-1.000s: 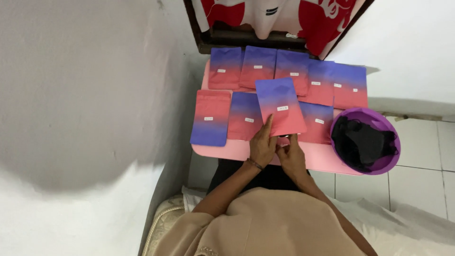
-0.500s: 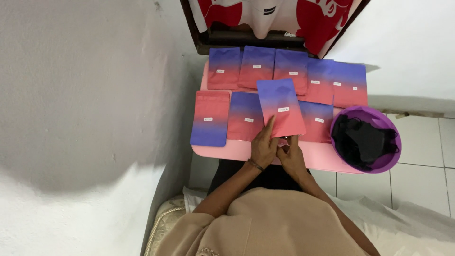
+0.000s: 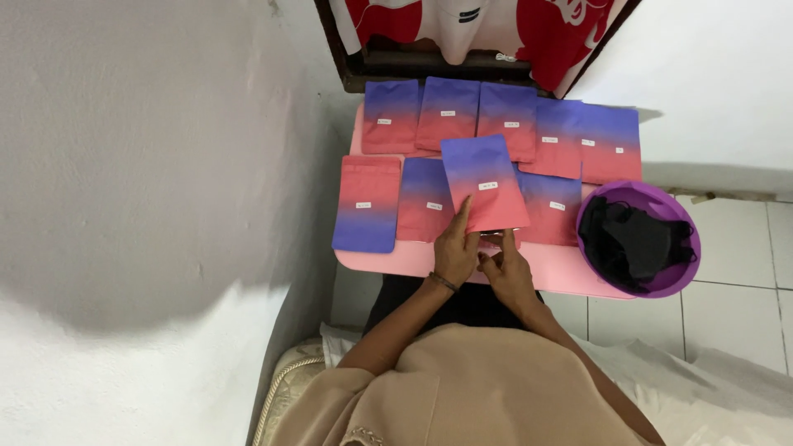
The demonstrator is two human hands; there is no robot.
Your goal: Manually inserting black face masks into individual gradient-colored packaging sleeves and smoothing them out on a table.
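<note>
Both hands gripped one purple-and-red pouch (image 3: 485, 183) at its lower edge: the left hand (image 3: 456, 250) beside the right hand (image 3: 505, 272). They were at the near edge of the pink tabletop (image 3: 570, 272), whose right corner carried a purple bowl (image 3: 686, 248).

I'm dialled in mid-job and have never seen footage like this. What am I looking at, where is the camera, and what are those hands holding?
There is no machine here: a person works with two bare hands. The single camera sits on that person's head and looks down, so you see their beige sleeves at the bottom. The left hand and the right hand together hold one flat pouch, purple fading to red, by its lower edge. It is raised over a small pink table. On the table lie more pouches of the same kind in two rows, each with a small white label. At the table's right edge stands a purple bowl with black items inside.
</note>
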